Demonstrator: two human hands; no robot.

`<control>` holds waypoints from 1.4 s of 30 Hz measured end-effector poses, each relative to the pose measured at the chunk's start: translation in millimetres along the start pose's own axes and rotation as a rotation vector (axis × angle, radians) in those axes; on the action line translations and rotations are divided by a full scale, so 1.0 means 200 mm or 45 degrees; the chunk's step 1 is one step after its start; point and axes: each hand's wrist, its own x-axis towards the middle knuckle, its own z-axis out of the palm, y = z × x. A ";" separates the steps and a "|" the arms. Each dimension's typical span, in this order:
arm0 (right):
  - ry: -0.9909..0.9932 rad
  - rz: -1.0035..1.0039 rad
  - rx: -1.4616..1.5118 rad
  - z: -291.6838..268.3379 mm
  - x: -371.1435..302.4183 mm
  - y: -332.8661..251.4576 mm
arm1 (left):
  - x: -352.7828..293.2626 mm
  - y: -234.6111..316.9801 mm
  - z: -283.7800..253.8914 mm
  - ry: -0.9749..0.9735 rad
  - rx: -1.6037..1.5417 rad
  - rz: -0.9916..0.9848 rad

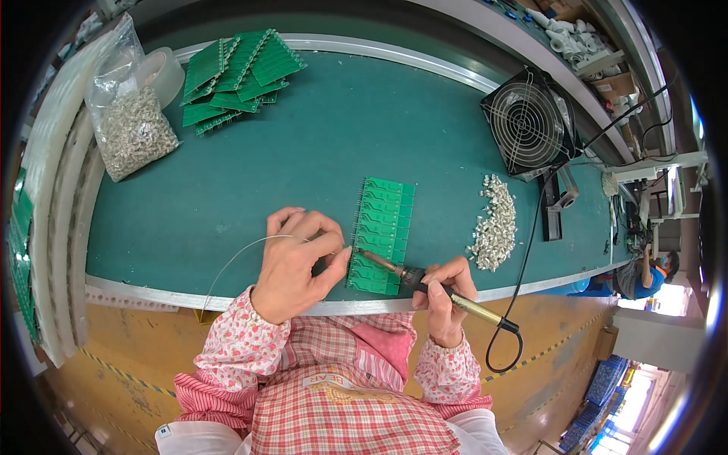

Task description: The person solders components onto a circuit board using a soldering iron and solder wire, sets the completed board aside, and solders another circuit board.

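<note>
Head view of a soldering station. The left hand (292,262) rests on the green table (303,159), its fingers (334,254) pinched on a thin solder wire (235,258); the wire curves away to the left and down over the table's front edge, while its held end points at the left edge of the board (383,235). The board, a green panel with a row of pins along its left side, lies flat near the front edge of the table, between the two hands. The right hand (444,292) is clenched around the handle of a soldering iron (425,282), held like a pen; the tip (362,252) of the iron touches the board's lower left edge, just beside the left fingertips. A black cord (523,258) runs from the iron's rear end, loops below the table edge and rises toward the back right.

Right of the board lies a heap of small metal parts (494,224). Behind it stands a black fan (527,121). At the back left sit a stack of green boards (239,76), a clear bag of metal parts (130,121) and a tape roll (163,72). Another person (652,274) is at the far right.
</note>
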 end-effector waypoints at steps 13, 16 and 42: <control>0.014 -0.002 0.020 0.00 0.00 0.01 | 0.00 0.00 0.00 -0.010 0.026 0.025; 0.011 -0.005 0.013 0.00 0.00 0.01 | 0.00 0.00 0.00 -0.014 0.024 0.026; 0.071 0.084 0.000 0.02 0.01 -0.02 | 0.01 0.01 0.00 -0.020 0.030 0.047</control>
